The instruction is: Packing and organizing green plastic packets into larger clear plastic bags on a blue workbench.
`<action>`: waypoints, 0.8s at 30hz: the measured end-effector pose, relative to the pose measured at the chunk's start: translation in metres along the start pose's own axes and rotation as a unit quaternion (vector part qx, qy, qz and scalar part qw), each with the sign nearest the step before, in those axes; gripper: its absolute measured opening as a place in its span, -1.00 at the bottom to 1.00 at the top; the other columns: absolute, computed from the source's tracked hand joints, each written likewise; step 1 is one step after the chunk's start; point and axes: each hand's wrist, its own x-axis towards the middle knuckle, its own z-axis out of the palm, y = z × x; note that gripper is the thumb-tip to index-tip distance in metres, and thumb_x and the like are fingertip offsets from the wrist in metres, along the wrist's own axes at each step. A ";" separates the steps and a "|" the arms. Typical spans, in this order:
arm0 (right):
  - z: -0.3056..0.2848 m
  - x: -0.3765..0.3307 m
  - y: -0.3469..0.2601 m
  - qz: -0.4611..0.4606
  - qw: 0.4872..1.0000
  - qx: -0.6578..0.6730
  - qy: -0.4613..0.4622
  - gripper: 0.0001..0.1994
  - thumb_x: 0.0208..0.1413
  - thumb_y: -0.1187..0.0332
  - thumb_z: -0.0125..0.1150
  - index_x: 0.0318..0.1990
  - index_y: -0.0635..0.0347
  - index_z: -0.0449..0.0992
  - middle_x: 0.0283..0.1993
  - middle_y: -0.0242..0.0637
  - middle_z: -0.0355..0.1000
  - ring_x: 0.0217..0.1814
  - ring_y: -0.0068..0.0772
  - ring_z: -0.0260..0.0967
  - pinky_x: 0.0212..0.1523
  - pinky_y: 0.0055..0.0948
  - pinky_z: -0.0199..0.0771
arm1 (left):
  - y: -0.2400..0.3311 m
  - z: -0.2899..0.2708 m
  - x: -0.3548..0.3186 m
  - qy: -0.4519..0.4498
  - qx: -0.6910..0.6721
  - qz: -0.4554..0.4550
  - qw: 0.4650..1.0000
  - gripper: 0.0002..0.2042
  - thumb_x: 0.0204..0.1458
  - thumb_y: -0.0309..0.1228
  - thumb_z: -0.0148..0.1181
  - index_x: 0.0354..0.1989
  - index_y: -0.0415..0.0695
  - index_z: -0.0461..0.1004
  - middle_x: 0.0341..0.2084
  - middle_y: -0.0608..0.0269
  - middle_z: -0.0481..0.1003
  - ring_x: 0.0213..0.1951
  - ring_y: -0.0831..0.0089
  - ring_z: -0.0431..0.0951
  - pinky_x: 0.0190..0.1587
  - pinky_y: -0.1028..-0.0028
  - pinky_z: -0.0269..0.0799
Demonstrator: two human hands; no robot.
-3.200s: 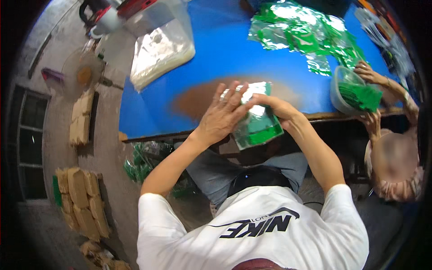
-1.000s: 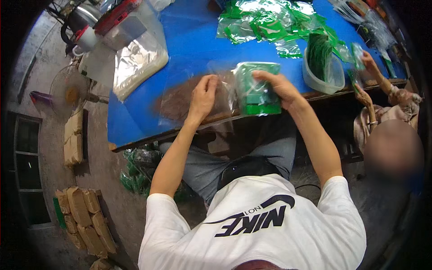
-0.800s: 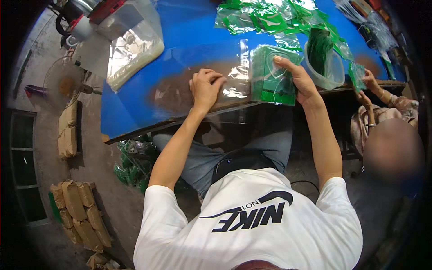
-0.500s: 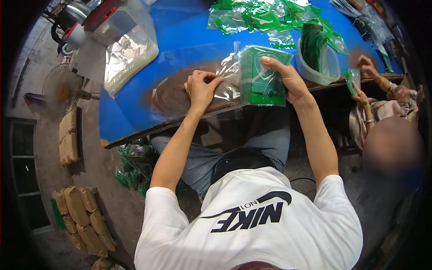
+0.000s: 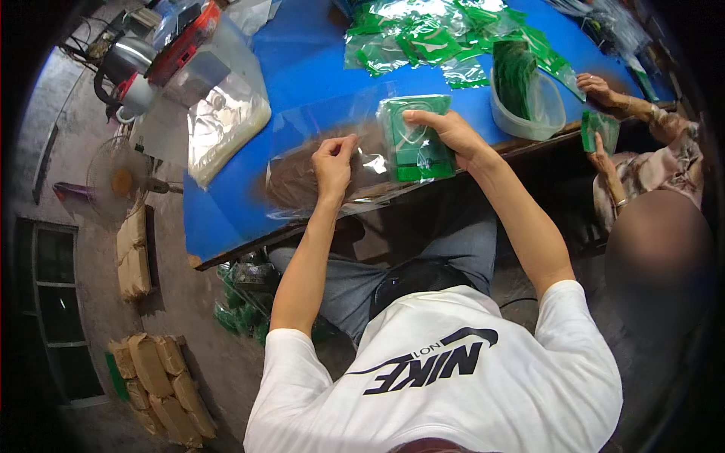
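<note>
Your left hand (image 5: 334,155) is pinching the edge of a clear plastic bag (image 5: 332,162), fingers curled together on the film. Your right hand (image 5: 445,132) is gripping a stack of green packets (image 5: 415,140), thumb on top, fingers wrapped behind, at the bag's right end. Cannot tell whether the stack is already partly inside the bag. Both are sitting at the near edge of the blue worktop (image 5: 302,68), over a worn brown patch.

As a judgement: you are loading the stack into the bag, so keep the left pinch firm and the mouth pulled wide, hold the packets squared, and slide flat along the worktop so no corners are snagging the film.

Far right, a clear tub (image 5: 529,98) is holding more green pieces, with a loose pile of green packets (image 5: 430,34) beyond it. On the right, another person's hand (image 5: 600,151) is holding a small green packet. Far left, a stack of clear bags (image 5: 223,128) is lying on the worktop.
</note>
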 end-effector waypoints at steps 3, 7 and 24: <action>-0.002 0.008 0.004 -0.011 0.998 -0.047 -0.048 -0.58 0.00 0.16 0.42 -0.11 0.31 0.55 -0.25 -0.27 0.57 -0.31 -0.46 0.55 -0.29 -0.45 0.60 | 0.000 -0.002 -0.003 0.014 -0.032 0.024 0.999 -0.86 0.11 -0.42 0.31 -0.31 -0.28 0.62 -0.41 0.34 0.58 -0.33 0.63 0.47 -0.22 0.55 0.38; 0.005 0.016 0.009 0.084 0.974 -0.189 -0.095 -0.61 0.03 0.13 0.40 -0.12 0.25 0.56 -0.25 -0.34 0.57 -0.27 -0.51 0.55 -0.26 -0.46 0.59 | 0.031 -0.014 -0.017 0.030 0.018 0.189 0.981 -0.90 0.09 -0.46 0.32 -0.31 -0.23 0.63 -0.25 0.28 0.56 -0.16 0.50 0.50 -0.06 0.49 0.39; -0.023 0.069 0.055 -0.089 0.946 0.082 -0.300 -0.59 0.27 0.29 0.11 0.22 0.25 0.40 0.15 -0.18 0.43 0.19 -0.35 0.36 0.26 -0.36 0.35 | 0.157 0.039 -0.122 -0.240 0.006 0.401 0.884 -0.74 -0.16 -0.52 0.44 -0.24 -0.14 0.57 -0.11 0.15 0.52 0.06 0.08 0.47 0.15 0.18 0.35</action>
